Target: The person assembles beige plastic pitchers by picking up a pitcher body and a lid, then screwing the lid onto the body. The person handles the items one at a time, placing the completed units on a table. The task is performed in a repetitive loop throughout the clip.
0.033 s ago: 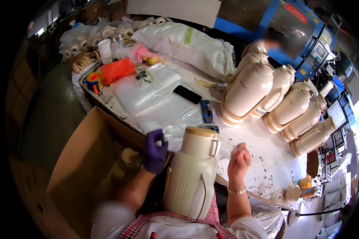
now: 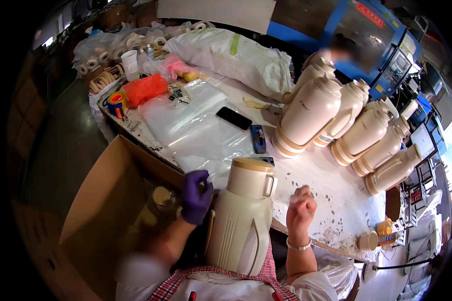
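Observation:
A cream vacuum flask [image 2: 238, 226] with a tan-topped cup lid and side handle stands upright against my checked apron, between my hands. On its left, my left hand [image 2: 196, 195], in a purple glove, is raised beside the lid with its fingers curled. What the glove holds, if anything, I cannot make out. On the flask's other side, my bare right hand [image 2: 301, 208] is raised over the table edge, fingers bent together. Its fingertips are blurred, so any small thing in them is hidden. Neither hand touches the flask.
Several lidless cream flasks [image 2: 311, 113] stand at the right of the table. Clear plastic bags [image 2: 186, 130], a black phone [image 2: 234, 119] and a red bag [image 2: 146, 90] lie further left. An open cardboard box [image 2: 98, 200] with wrapped items is at my left. A person works beyond the flasks.
Both hands have lowered slightly, and the right hand's fingers have shifted. The whole view has moved a little; the flask stands in the same place.

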Motion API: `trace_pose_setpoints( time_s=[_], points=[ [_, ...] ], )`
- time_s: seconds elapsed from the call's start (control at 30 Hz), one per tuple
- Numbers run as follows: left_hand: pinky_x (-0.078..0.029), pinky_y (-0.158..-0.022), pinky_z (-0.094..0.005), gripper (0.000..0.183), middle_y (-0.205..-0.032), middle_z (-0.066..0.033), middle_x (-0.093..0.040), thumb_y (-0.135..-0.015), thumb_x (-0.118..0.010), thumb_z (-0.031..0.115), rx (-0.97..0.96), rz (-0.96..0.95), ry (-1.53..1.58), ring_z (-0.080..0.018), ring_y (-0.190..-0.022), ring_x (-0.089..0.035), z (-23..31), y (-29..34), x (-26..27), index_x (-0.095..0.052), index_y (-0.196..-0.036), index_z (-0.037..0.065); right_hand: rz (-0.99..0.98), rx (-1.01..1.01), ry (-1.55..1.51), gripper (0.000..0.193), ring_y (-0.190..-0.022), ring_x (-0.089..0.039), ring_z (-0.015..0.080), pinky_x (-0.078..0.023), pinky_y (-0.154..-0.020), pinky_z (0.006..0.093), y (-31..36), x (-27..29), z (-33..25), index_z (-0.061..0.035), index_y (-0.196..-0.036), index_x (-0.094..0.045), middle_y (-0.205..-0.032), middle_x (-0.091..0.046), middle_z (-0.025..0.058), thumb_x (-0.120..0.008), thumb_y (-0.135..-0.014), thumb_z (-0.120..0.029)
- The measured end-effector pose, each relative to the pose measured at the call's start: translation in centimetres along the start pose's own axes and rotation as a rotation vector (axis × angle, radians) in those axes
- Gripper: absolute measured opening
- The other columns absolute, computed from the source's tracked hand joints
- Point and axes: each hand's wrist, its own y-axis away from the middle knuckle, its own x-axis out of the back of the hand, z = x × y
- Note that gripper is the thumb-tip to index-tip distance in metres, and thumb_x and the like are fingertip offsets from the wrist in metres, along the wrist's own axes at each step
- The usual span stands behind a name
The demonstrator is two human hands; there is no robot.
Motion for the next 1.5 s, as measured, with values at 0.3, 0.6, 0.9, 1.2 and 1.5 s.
trace_pose_setpoints(
  time_s=[0.3,0.6,0.9,1.2,1.5],
  points=[
    [-0.045,-0.068,-0.0235,0.009,-0.082,-0.0027,-0.057,-0.091,-0.055,0.009,0.252,0.203,0.470,-0.0106,-0.072,-0.053,-3.3,-5.9,-3.9,-0.057,-0.097,0.002,0.139,-0.337,-0.392,0.015,-0.056,-0.038,0.0062,-0.032,-0.054,0.0218,-6.1,1.1,1.9,-0.0095,-0.085,-0.063,-0.071,-0.054,-0.0032,-0.062,-0.091,-0.023],
    [-0.044,-0.088,-0.0306,0.018,-0.103,-0.0100,-0.058,-0.086,-0.048,-0.005,0.267,-0.229,0.210,-0.0189,-0.099,-0.056,-2.5,7.2,0.7,-0.056,-0.101,0.003,-0.044,-0.511,0.012,0.027,-0.066,-0.041,0.0119,-0.032,-0.062,0.0251,7.7,9.4,3.3,-0.0045,-0.056,-0.046,-0.067,-0.048,0.0006,-0.057,-0.079,0.003],
    [-0.049,-0.076,-0.0413,0.017,-0.086,-0.0106,-0.061,-0.077,-0.064,0.018,-0.206,-1.404,-0.322,-0.0259,-0.083,-0.061,2.7,14.7,12.7,-0.065,-0.093,0.011,-0.620,-1.001,-0.063,0.016,-0.088,-0.059,0.0180,-0.045,-0.081,0.0300,24.9,6.5,-9.6,0.0043,-0.096,-0.067,-0.092,-0.066,0.0087,-0.068,-0.084,-0.006],
    [-0.036,-0.102,-0.0441,0.036,-0.103,-0.0066,-0.062,-0.070,-0.066,0.027,-1.230,-1.416,-0.308,-0.0275,-0.100,-0.059,13.1,-0.4,-8.6,-0.061,-0.103,0.017,0.023,-1.043,0.112,0.019,-0.085,-0.060,0.0151,-0.047,-0.081,0.0283,36.8,6.9,-24.3,-0.0004,-0.102,-0.065,-0.096,-0.068,0.0058,-0.064,-0.084,-0.001],
    [-0.042,-0.049,-0.0320,0.042,-0.060,-0.0008,-0.051,-0.071,-0.065,0.017,-0.801,-1.045,-0.881,-0.0162,-0.052,-0.052,17.2,-6.1,19.5,-0.065,-0.113,0.021,1.114,-1.335,-0.216,0.019,-0.052,-0.043,0.0083,-0.038,-0.053,0.0243,52.6,26.8,-19.5,-0.0149,-0.087,-0.062,-0.063,-0.053,-0.0058,-0.056,-0.092,-0.032]
  ],
)
